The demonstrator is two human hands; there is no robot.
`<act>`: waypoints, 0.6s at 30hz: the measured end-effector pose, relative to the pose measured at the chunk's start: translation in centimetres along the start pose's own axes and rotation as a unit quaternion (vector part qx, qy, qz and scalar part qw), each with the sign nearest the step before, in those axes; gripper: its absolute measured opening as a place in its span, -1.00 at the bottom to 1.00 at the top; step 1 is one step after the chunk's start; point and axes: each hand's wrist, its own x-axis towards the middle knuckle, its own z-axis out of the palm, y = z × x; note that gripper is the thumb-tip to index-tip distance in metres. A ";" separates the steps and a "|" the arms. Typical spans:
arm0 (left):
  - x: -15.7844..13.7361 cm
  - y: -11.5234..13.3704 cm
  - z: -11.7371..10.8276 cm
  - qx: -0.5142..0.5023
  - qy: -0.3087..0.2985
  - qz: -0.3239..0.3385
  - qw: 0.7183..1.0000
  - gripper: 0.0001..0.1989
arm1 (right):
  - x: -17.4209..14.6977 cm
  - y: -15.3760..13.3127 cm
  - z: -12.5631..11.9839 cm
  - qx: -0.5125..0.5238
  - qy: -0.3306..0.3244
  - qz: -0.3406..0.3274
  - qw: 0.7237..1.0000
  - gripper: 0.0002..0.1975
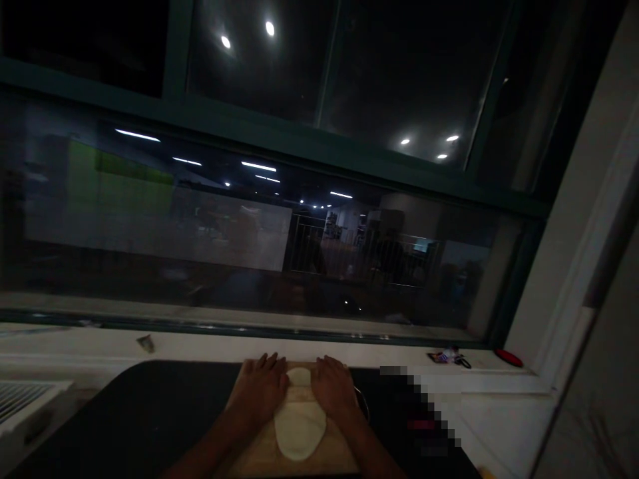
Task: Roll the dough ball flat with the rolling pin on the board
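A flat, elongated piece of pale dough [300, 432] lies on a light wooden board [259, 452]. Across its far part runs a thin wooden rolling pin [300, 394], visible only between my hands. My left hand [267, 386] is over the pin's left end, palm down, fingers curving forward. On the other end rests my right hand [333, 386] in the same way. Both hands cover the ends of the pin, and the dough reaches beyond it on the far side and toward me.
The board lies on a dark table [164, 412] against a white window sill [210, 346]. Behind the right hand shows a curved rim [365, 404]. Small items [449, 356] and a red round object [509, 358] lie on the sill. At left is a white grille [24, 399].
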 end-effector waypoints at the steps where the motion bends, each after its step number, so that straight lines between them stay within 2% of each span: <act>1: -0.8 0.4 -0.3 0.001 0.002 0.000 1.000 -0.50 | -0.8 -0.2 -0.1 0.000 0.006 0.006 1.000 -0.53; 5: -3.9 1.6 -1.3 -0.001 0.014 0.000 1.000 -0.51 | -4.3 -0.9 -1.1 0.008 0.031 0.031 0.999 -0.52; 8: -5.9 1.9 -1.4 -0.010 0.038 0.016 0.999 -0.52 | -7.2 -1.4 -2.4 0.027 0.037 0.023 0.999 -0.52; 11: -7.0 1.5 -1.2 -0.031 0.043 0.020 0.998 -0.53 | -9.8 -1.7 -3.7 0.046 0.044 0.016 0.998 -0.55; 13: -7.2 1.2 -1.1 -0.049 0.031 -0.001 0.998 -0.52 | -11.3 -1.8 -4.1 0.064 0.045 0.016 0.997 -0.57; 15: -7.1 1.0 -1.0 -0.064 0.017 -0.021 0.998 -0.50 | -12.4 -1.8 -3.8 0.081 0.053 0.018 0.995 -0.57; 18: -6.8 1.0 -1.0 -0.061 0.021 -0.017 0.998 -0.50 | -13.2 -1.8 -2.3 0.072 0.071 0.018 0.995 -0.54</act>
